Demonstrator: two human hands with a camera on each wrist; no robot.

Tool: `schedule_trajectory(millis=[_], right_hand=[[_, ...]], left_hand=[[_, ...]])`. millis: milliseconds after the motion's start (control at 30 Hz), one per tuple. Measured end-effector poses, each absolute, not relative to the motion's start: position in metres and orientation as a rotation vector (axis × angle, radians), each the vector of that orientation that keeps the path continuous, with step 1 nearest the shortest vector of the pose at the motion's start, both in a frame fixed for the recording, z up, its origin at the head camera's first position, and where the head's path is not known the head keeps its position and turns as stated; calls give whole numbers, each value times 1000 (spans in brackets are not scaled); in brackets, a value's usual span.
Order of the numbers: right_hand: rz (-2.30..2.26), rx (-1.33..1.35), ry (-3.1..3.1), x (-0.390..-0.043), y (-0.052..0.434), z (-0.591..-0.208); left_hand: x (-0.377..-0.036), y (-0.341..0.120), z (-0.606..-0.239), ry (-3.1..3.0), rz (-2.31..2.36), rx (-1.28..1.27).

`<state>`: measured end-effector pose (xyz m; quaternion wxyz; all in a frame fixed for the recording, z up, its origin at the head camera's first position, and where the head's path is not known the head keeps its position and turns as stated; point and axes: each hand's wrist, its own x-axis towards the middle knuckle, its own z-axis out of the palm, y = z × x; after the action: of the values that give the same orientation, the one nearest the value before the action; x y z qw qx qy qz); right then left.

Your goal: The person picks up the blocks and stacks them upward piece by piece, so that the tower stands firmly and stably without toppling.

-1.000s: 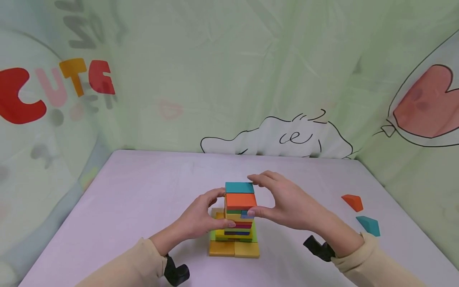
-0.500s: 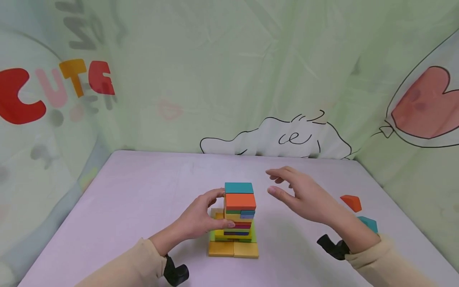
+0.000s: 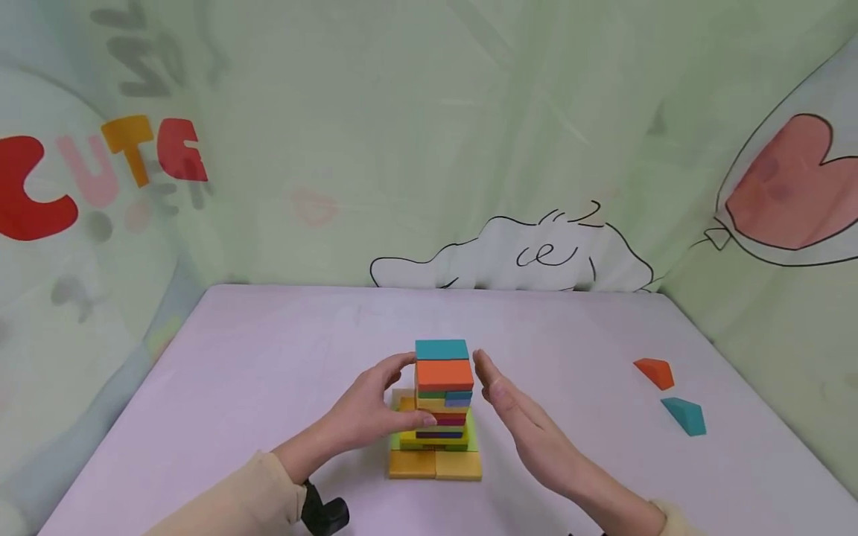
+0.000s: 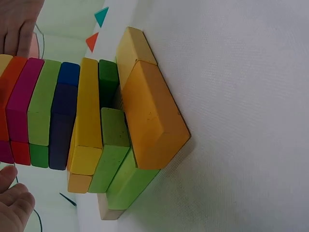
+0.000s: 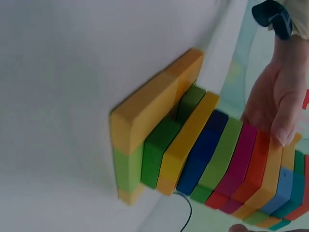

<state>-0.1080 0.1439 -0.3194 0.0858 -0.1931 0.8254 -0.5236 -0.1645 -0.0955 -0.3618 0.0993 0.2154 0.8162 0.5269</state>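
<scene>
Block tower (image 3: 439, 406) stands on the bench (image 3: 268, 387) just ahead of you, near the front edge at centre, with 2 wide yellow-orange slabs (image 3: 436, 464) at its base. Your left hand (image 3: 375, 406) curls round the tower's left side, thumb and fingers touching the middle layers: a narrow grip that holds the stack. Your right hand (image 3: 516, 417) stands flat and straight-fingered just beside the tower's right face, its grip wide and empty; whether the fingertips touch cannot be told. The step in hand looks like squaring and steadying the stack; the next move would call for light, even pressure from both sides so that no layer slips. At the top sit an orange block (image 3: 445, 374) and a teal block (image 3: 442, 349). Farther right, well apart, lie an orange wedge (image 3: 655, 372) and a teal wedge (image 3: 685, 415).
</scene>
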Motion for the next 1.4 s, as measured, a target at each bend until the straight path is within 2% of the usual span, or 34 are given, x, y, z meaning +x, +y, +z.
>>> schedule_trajectory(millis=[300, 533, 1400], right_hand=[[-1594, -506, 2408, -98, 131, -318], [-1577, -478, 2430, -98, 124, -317], [-1575, -484, 2403, -99, 124, -318]], left_hand=[[-131, -88, -348, 2413, 1617, 581], [-113, -80, -340, 2366, 1708, 645], [-111, -72, -336, 2285, 1740, 727]])
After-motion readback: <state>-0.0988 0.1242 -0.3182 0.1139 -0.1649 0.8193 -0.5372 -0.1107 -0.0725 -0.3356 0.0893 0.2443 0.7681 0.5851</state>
